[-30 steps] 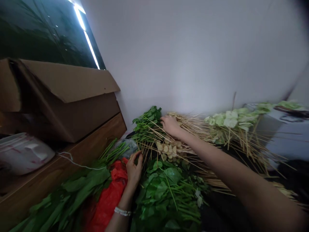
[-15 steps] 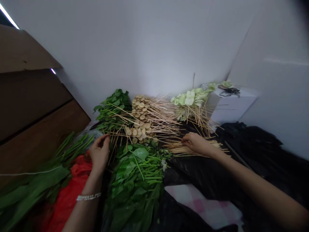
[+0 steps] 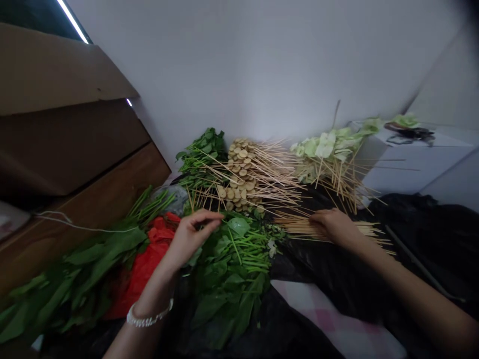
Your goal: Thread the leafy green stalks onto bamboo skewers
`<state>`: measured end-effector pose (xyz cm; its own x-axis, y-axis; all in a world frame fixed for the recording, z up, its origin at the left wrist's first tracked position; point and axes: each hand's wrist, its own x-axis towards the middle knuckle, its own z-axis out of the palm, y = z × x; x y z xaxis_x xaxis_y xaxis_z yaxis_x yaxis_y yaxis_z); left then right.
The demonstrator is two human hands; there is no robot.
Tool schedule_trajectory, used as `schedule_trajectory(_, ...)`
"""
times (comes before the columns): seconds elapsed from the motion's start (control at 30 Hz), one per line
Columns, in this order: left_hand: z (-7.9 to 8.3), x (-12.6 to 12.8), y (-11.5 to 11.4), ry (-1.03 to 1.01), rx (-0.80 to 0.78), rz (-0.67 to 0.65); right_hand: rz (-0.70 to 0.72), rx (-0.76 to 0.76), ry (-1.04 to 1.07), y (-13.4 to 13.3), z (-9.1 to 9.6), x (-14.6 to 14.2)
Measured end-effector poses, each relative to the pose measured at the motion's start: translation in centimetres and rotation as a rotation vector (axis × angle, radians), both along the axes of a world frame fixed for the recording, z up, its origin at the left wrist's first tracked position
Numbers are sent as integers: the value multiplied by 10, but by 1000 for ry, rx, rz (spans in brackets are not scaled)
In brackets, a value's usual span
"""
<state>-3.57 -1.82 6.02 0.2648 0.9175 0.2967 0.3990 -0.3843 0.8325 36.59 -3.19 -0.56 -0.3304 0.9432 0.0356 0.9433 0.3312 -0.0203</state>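
My left hand (image 3: 194, 235) is over the left edge of a pile of leafy greens (image 3: 234, 279) with pale green stems. Its thumb and forefinger curve towards each other with a small gap, and nothing shows between them. Over a flat bundle of bamboo skewers (image 3: 294, 224), my right hand (image 3: 335, 227) has its fingers closed at the sticks; how many it grips is hidden. Behind the greens lie stacked skewers of round pale slices (image 3: 241, 164), their bare sticks pointing right. Skewered leafy greens (image 3: 205, 154) lie to their left.
Skewered cabbage-like leaves (image 3: 329, 144) rest at the back right beside a white box (image 3: 407, 159). Black plastic (image 3: 307, 264) covers the surface, with a pink checked cloth (image 3: 333, 319) in front. A red bag (image 3: 149, 264), more large leaves (image 3: 93, 269) and a cardboard box (image 3: 67, 144) are on the left.
My left hand has moved right, from beside the skewer ends to the leafy greens. My right hand stays at the bamboo skewers, its fingers lower among them. The view has shifted left.
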Motion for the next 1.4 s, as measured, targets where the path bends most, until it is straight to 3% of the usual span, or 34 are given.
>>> schedule_trajectory(0.13,-22,1,-27,233,44,-258,52,101,79,-7,5,5)
schedule_trajectory(0.33,-48,2,-30,508,221,-225,98,183,49,-11,3,-16)
schedule_trajectory(0.5,-43,7,-26,643,298,-217,157,301,120,-14,17,-41)
schedule_trajectory(0.7,-26,16,-26,745,335,-322,193,428,170,-31,47,-83)
schedule_trajectory(0.83,-7,11,-17,477,270,-344,211,471,223,-42,60,-105)
schedule_trajectory(1.0,15,0,-9,-136,68,31,221,590,377,-42,81,-127)
schedule_trajectory(1.07,14,1,-12,-389,-42,133,231,630,436,-42,88,-137)
schedule_trajectory(1.13,8,7,-17,-580,-166,137,250,644,478,-43,92,-148)
schedule_trajectory(1.27,-7,24,-29,-782,-384,109,313,630,483,-46,87,-164)
schedule_trajectory(1.4,-9,38,-37,-920,-449,170,332,621,469,-48,82,-168)
